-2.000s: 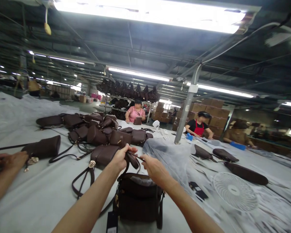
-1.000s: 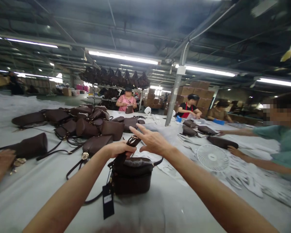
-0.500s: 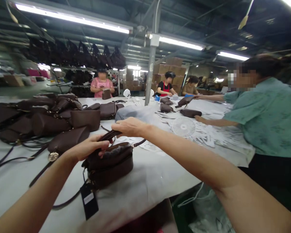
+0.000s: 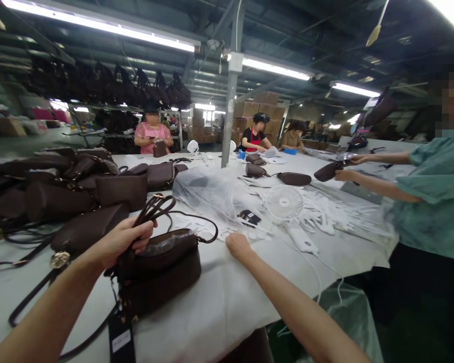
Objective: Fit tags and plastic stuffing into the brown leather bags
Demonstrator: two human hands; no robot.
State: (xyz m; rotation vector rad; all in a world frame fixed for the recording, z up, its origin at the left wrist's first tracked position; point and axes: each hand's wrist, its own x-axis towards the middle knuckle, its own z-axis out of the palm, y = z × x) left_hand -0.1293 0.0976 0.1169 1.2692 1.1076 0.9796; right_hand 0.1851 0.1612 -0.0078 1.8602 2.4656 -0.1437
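Note:
My left hand (image 4: 126,239) is closed round the bundled strap (image 4: 157,206) of a dark brown handbag (image 4: 164,272). The bag stands on the table in front of me, its top open with clear plastic showing inside. A black tag (image 4: 121,339) with a white label hangs from its near end. My right hand (image 4: 239,246) rests low at the table, to the right of the bag, beside white paper strips (image 4: 212,229). Its fingers are curled and face away, so what they hold, if anything, is hidden.
Brown bags (image 4: 60,199) are heaped at the left. Ahead lie a clear plastic bag (image 4: 208,189), black tags (image 4: 249,218) and a white fan (image 4: 284,202) with a cord. A person in green (image 4: 431,191) handles a brown pouch (image 4: 327,171) at the right; others stand across the table (image 4: 212,302).
My right hand has let go of the strap and moved right and down to the table. My left hand still grips the strap. The co-worker at the right has lifted a pouch.

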